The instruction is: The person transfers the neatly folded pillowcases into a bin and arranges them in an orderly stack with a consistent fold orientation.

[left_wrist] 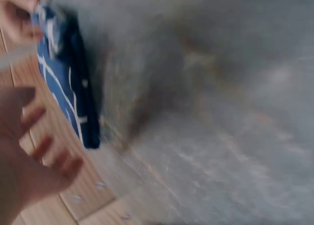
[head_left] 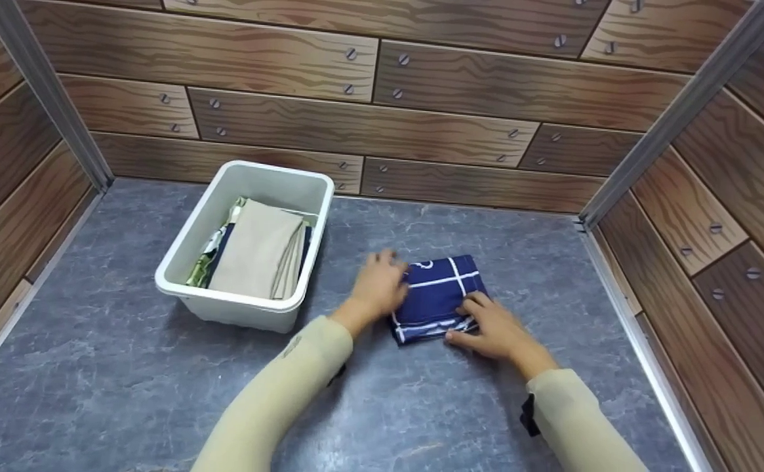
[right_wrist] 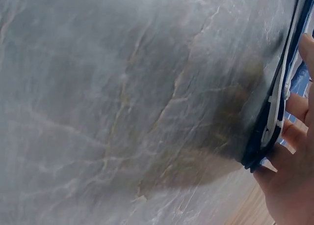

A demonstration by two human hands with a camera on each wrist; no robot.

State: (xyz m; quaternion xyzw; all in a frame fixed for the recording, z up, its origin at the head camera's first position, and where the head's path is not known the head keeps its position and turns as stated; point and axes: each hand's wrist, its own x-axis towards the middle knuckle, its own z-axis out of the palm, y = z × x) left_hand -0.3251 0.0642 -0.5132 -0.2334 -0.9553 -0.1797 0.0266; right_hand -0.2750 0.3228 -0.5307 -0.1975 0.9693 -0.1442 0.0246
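A folded navy cloth [head_left: 435,298] with white lines lies flat on the grey marbled surface, its folded layers showing along the near edge. At its left side is my left hand [head_left: 380,285], fingers spread and loosely bent. In the left wrist view a gap shows between the left hand [left_wrist: 34,161] and the navy cloth [left_wrist: 66,82]. My right hand [head_left: 496,328] rests on the cloth's near right corner, thumb by the near edge. In the right wrist view the fingertips of the right hand [right_wrist: 292,156] touch the edge of the navy cloth [right_wrist: 267,122].
Left of the cloth stands a white plastic bin [head_left: 231,301]. Inside it are a folded beige cloth [head_left: 257,246], a green patterned cloth [head_left: 214,252] and something dark blue. Wood-patterned walls [head_left: 290,111] with metal corner posts [head_left: 677,124] enclose the surface on three sides.
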